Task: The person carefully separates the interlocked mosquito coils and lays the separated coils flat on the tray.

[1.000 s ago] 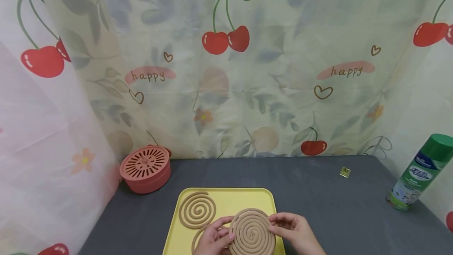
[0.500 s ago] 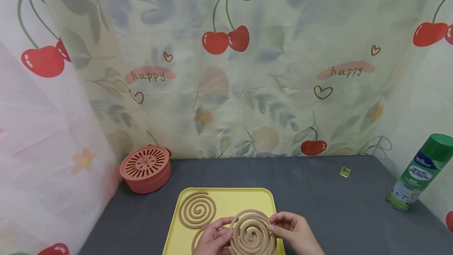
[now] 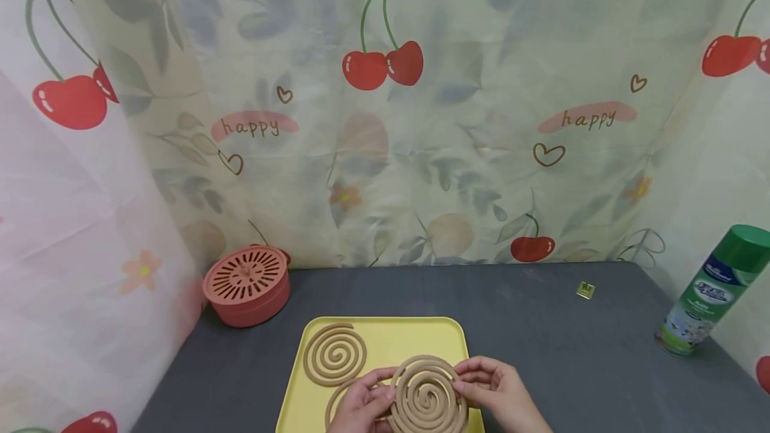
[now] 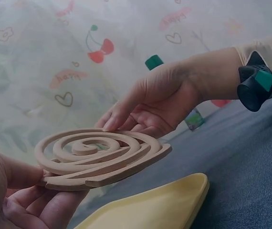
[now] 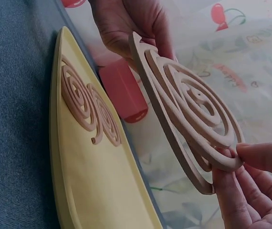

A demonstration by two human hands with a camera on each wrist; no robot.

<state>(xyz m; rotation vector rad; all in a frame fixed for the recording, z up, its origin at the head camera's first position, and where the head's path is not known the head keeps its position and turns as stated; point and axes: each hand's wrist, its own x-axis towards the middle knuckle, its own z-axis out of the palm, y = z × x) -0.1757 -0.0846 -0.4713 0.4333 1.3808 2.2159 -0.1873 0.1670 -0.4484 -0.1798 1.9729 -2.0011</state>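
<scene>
A brown mosquito coil pair [image 3: 428, 394] is held above the yellow tray [image 3: 415, 329] between both hands. My left hand [image 3: 363, 405] pinches its left edge with thumb and fingers. On the opposite edge, my right hand [image 3: 498, 393] pinches it with thumb and fingertips. In the right wrist view the two interlocked spirals of the coil pair [image 5: 188, 114] stand partly out of one plane, with gaps between the strands. A single coil [image 3: 335, 355] lies flat at the tray's far left. Another coil [image 3: 331, 406] lies nearer, mostly hidden by the left hand.
At the back left of the dark table [image 3: 529, 326] stands a round pink coil holder [image 3: 246, 286] with a slotted lid. A green spray can [image 3: 712, 293] stands at the right edge. A small gold square piece [image 3: 585, 290] lies at the back right. Printed curtains enclose the table.
One second ago the coil pair was flat and tightly nested; now its strands have shifted apart and gaps show between them. Both hands keep their hold in nearly the same place.
</scene>
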